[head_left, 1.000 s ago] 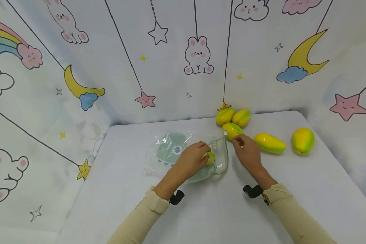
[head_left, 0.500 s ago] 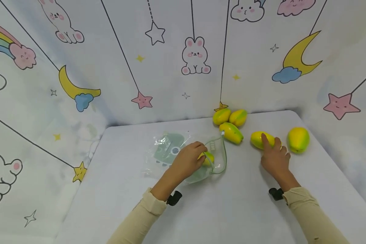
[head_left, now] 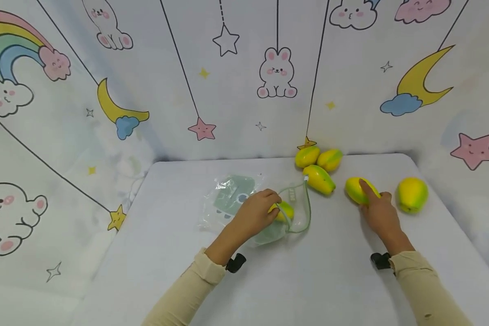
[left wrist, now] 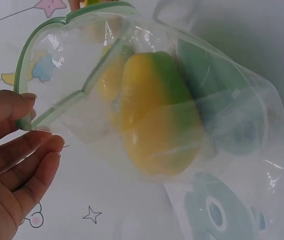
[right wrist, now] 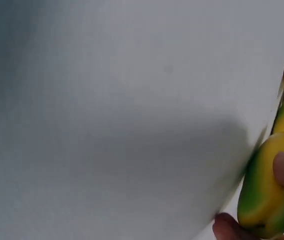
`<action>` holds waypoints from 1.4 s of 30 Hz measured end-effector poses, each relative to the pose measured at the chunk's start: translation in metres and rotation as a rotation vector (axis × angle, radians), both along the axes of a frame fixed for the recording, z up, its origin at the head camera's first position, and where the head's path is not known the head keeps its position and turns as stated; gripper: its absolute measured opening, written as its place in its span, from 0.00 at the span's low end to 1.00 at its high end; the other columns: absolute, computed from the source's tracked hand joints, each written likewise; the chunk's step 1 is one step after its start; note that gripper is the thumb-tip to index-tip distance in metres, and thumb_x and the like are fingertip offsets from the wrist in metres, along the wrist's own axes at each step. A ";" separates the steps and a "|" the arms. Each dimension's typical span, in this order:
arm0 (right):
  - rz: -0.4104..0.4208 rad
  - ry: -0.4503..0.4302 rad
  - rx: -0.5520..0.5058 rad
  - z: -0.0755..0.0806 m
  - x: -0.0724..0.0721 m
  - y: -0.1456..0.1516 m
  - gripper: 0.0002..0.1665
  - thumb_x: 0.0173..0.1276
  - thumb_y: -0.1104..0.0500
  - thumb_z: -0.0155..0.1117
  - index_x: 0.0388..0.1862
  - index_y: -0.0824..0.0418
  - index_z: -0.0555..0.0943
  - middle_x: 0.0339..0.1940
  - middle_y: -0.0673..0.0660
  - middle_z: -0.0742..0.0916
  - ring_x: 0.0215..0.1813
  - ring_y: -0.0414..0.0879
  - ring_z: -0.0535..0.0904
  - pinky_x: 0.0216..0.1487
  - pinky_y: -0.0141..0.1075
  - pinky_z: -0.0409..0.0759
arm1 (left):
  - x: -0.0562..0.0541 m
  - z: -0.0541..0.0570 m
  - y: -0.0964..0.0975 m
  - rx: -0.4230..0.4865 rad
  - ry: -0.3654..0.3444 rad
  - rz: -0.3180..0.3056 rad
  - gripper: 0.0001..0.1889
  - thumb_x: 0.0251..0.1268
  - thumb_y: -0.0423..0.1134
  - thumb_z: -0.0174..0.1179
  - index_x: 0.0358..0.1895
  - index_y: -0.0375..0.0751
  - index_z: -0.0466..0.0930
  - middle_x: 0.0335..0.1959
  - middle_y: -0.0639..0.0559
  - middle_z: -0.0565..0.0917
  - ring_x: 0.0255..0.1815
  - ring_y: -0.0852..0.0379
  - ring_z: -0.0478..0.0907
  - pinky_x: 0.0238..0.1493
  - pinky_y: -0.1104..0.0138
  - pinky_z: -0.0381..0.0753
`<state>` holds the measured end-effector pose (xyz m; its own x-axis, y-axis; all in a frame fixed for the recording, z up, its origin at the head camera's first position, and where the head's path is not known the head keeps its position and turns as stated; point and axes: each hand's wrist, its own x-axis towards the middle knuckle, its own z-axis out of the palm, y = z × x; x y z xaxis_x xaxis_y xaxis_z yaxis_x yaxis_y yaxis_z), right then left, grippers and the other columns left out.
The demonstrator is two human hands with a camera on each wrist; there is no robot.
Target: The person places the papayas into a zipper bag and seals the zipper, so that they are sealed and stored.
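My left hand point(head_left: 256, 212) pinches the green-edged mouth of a clear plastic zip bag point(left wrist: 242, 100) with a green cartoon print. Inside the bag lies a yellow-green papaya point(left wrist: 157, 115); a second yellow shape point(left wrist: 111, 75) shows partly behind it, blurred by the plastic. Right of the bag, my right hand point(head_left: 381, 216) grips another papaya point(head_left: 354, 189) on the table. One finger lies over its top, while a fingertip point(right wrist: 227, 227) is at its end in the right wrist view. Much of the right hand is out of that view.
Behind the bag's mouth, three papayas point(head_left: 319, 180) sit close together near the table's back edge. One more papaya point(head_left: 412, 194) stands to the right of my right hand. A patterned cloth backdrop point(head_left: 236, 104) rises behind the white table point(head_left: 179, 280).
From beside the bag's mouth, my right hand has moved right to a papaya and now grips it. That papaya has turned slightly. The left hand keeps its hold on the bag.
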<state>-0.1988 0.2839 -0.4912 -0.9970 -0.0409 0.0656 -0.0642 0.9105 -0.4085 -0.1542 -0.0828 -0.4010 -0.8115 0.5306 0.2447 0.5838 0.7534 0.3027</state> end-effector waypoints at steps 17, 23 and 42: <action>-0.147 0.328 -0.275 0.041 0.011 -0.014 0.32 0.66 0.54 0.64 0.67 0.62 0.72 0.49 0.73 0.75 0.50 0.64 0.66 0.37 0.41 0.63 | -0.003 0.006 0.006 -0.009 0.000 -0.007 0.11 0.64 0.36 0.64 0.48 0.41 0.83 0.50 0.52 0.84 0.49 0.57 0.82 0.49 0.68 0.82; -0.183 0.400 -0.345 0.047 0.016 -0.022 0.32 0.65 0.60 0.65 0.68 0.61 0.71 0.51 0.71 0.78 0.50 0.59 0.69 0.39 0.33 0.65 | -0.002 0.003 0.007 -0.002 0.013 -0.024 0.11 0.64 0.36 0.65 0.48 0.40 0.84 0.49 0.52 0.84 0.48 0.57 0.82 0.48 0.69 0.82; -0.143 0.157 -0.651 0.054 0.019 -0.036 0.28 0.74 0.57 0.58 0.70 0.62 0.70 0.66 0.69 0.74 0.32 0.18 0.76 0.33 0.20 0.80 | 0.002 0.002 0.003 -0.018 -0.006 0.008 0.11 0.65 0.37 0.64 0.49 0.41 0.83 0.50 0.53 0.84 0.48 0.57 0.82 0.48 0.70 0.82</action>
<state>-0.1793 0.2476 -0.4369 -0.9662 0.1874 0.1769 -0.0650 0.4869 -0.8711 -0.1519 -0.0796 -0.3995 -0.8171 0.5285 0.2303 0.5761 0.7635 0.2920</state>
